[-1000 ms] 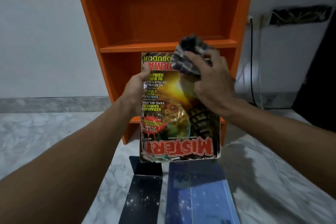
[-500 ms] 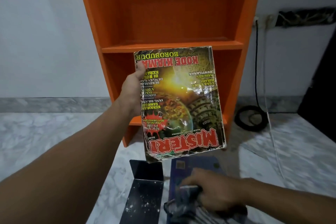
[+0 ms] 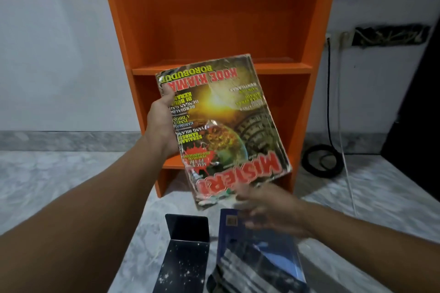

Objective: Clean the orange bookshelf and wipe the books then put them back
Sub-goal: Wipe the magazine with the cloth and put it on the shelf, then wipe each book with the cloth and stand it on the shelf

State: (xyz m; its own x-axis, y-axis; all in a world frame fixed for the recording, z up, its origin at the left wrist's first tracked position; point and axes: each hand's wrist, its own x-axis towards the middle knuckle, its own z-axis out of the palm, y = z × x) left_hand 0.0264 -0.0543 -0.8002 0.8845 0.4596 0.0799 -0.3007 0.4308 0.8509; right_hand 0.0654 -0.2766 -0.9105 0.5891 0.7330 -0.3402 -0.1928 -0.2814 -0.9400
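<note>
Left hand (image 3: 162, 123) grips the Misteri magazine (image 3: 223, 126) upside-down before the empty orange bookshelf (image 3: 214, 19), right hand (image 3: 269, 209) open, fingers spread over the floor books – wiping looks finished, shelving it upright comes next

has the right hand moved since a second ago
Yes. The right hand dropped from the magazine's top, level with the orange bookshelf's middle board, to below its base, over the blue book.
</note>
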